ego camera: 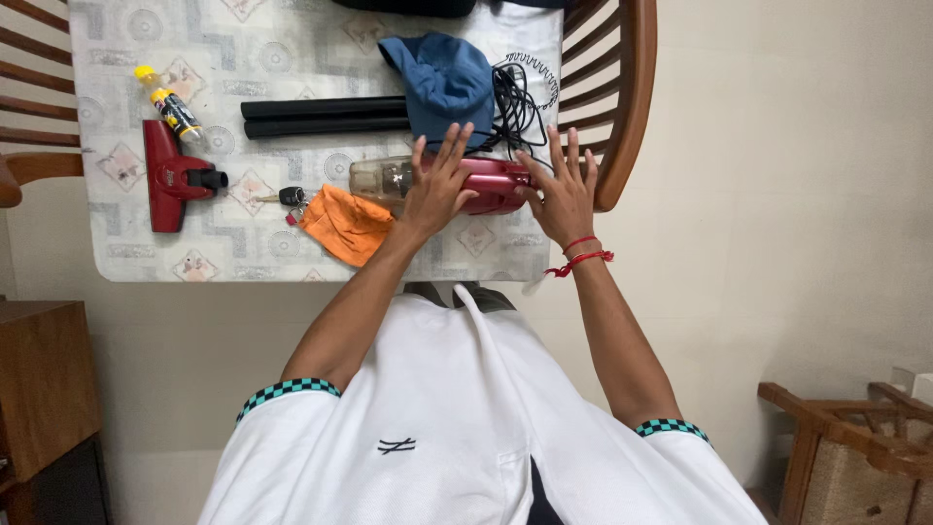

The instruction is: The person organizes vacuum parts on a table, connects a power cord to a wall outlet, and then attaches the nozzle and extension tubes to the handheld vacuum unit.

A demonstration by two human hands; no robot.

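Observation:
A red handheld vacuum cleaner (491, 185) with a clear dust cup (374, 178) lies on the patterned table (126, 255). My left hand (439, 183) rests flat on its middle, fingers spread. Beside the vacuum's right end, my right hand (564, 194) has its fingers spread and touches that end; a red thread bracelet is on that wrist. Neither hand is closed around anything. A black cord (520, 102) coils just beyond the vacuum.
An orange cloth (347, 226) and keys (290, 197) lie left of the vacuum. Further left sit a red floor nozzle (173, 177) and a yellow-capped spray bottle (168, 103). Two black tubes (326, 116) and a blue cloth (444, 80) lie beyond. Wooden chairs flank the table.

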